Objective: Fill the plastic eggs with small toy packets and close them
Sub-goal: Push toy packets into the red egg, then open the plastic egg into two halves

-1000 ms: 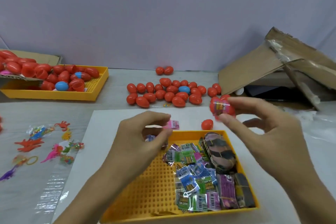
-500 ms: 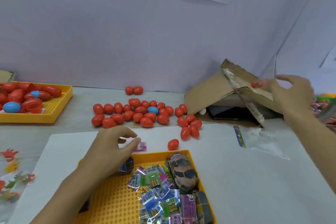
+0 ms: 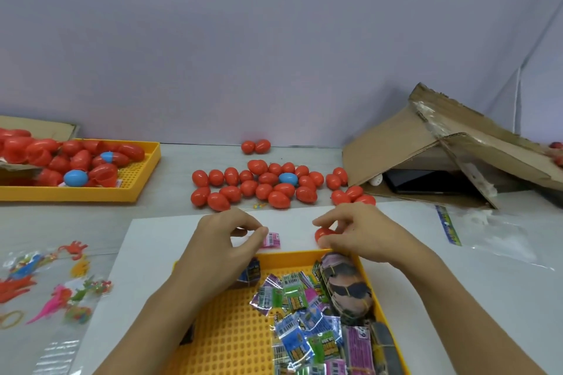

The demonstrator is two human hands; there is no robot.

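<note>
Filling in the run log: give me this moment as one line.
left hand: pinches pink toy packet | right hand: grips red plastic egg | place: behind yellow perforated tray | egg: unfilled

Near tray (image 3: 307, 255): yellow, grid-holed; packets (image 3: 300, 318) in it green, blue, pink w/ barcode stripes. Pink packet (image 3: 272, 239) in left hand (image 3: 224, 240). Red egg (image 3: 323, 234) under right hand (image 3: 359, 230). Far egg pile (image 3: 259, 187) red, one blue. Far-left tray (image 3: 143, 175) yellow. Wall (image 3: 213, 39) pale lilac.
</note>
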